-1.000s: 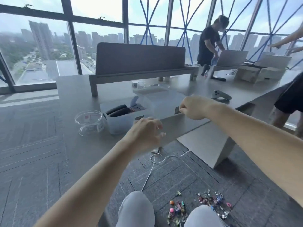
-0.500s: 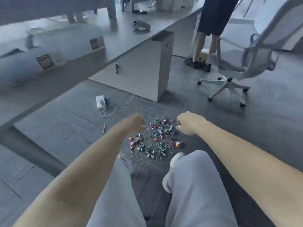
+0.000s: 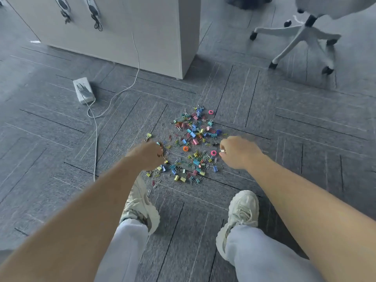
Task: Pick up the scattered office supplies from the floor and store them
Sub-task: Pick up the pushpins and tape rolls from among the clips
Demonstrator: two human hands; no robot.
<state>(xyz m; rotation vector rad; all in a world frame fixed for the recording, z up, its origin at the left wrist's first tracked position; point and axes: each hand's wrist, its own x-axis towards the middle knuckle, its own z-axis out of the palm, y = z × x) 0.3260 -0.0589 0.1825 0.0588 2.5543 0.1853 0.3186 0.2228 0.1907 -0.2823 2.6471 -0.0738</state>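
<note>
I'm at the gathering step: the small coloured metal binder clips and wire paper clips [image 3: 195, 143] lie spread on the grey carpet-tile floor [image 3: 295, 143] just ahead of my pale shoes, most of them not yet picked up. Both arms reach down and forward, one on each side of the spread. My left hand [image 3: 147, 155] is at the near-left edge, knuckles up, its fingers [image 3: 159, 149] curled around a few clips whose colours peek out. My right hand [image 3: 239, 153] is at the right edge, pinching a small silvery piece [image 3: 223, 150], probably a clip's wire handle, though it is too small to be sure. No storage box shows from here, so next I should fill both handfuls without spilling any, then carry them to wherever they are kept.
</note>
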